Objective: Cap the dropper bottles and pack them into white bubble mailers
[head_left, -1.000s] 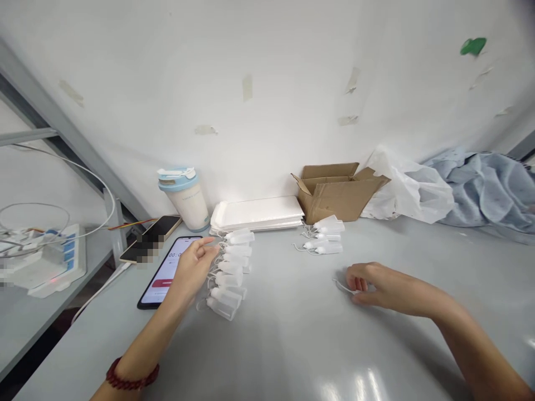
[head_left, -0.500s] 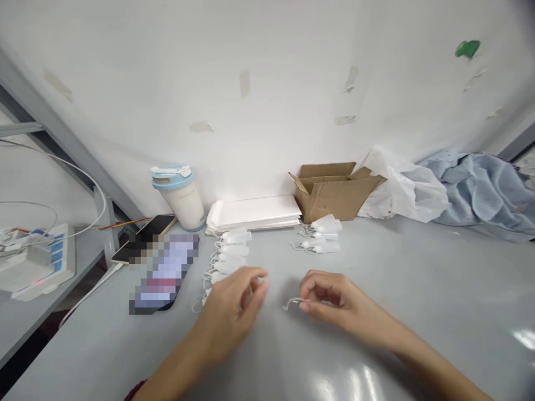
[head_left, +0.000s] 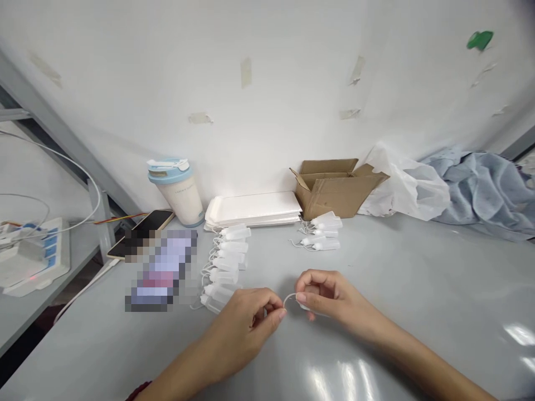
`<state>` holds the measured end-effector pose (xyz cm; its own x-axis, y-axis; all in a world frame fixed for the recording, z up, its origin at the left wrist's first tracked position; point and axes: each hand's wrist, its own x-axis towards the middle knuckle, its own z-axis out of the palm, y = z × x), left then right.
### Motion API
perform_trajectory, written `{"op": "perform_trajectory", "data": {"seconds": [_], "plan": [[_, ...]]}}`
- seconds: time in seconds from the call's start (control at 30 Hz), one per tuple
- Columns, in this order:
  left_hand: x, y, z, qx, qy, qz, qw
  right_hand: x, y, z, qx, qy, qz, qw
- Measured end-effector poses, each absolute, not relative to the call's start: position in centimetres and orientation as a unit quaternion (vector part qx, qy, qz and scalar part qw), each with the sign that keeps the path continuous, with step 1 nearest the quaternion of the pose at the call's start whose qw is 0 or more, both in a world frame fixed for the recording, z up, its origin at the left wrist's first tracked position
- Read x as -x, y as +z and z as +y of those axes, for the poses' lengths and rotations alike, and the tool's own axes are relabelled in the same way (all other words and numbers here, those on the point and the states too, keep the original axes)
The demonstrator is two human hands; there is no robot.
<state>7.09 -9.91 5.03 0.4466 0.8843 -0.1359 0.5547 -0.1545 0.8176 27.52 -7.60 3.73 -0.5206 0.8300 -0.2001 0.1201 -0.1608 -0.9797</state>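
Note:
My left hand (head_left: 254, 320) pinches the free end of a thin white cord (head_left: 290, 296) between thumb and fingertips. The cord arches over to my right hand (head_left: 324, 295), whose closed fingers hold a small white bottle, mostly hidden behind them. To the left, a column of several translucent bottles (head_left: 224, 275) with white cords lies on the grey table (head_left: 401, 278), the nearest ones partly behind my left hand. Several more such bottles (head_left: 326, 243) lie in a smaller group beyond my right hand.
White flat packets (head_left: 254, 209) are stacked by the wall, beside an open cardboard box (head_left: 340, 195). A cup (head_left: 181, 195) and two phones (head_left: 161, 273) are at left. A plastic bag (head_left: 409, 186) and blue cloth (head_left: 489, 195) lie at right.
My left hand has moved right and closed on the cord's end. My right hand has stayed nearly in place with the bottle. The view has shifted slightly.

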Motion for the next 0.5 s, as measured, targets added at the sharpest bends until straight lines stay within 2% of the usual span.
{"op": "perform_trajectory", "data": {"seconds": [0.23,0.5], "plan": [[-7.47,4.72,-9.66,-0.617,0.237,0.482,0.575,-27.29,3.69,-7.83,0.393,0.668,-0.560,0.292],[-7.69,4.16,-9.67,-0.586,0.264,0.440,0.627,-27.10,3.48,-7.95,0.376,0.685,-0.550,0.295]]}}
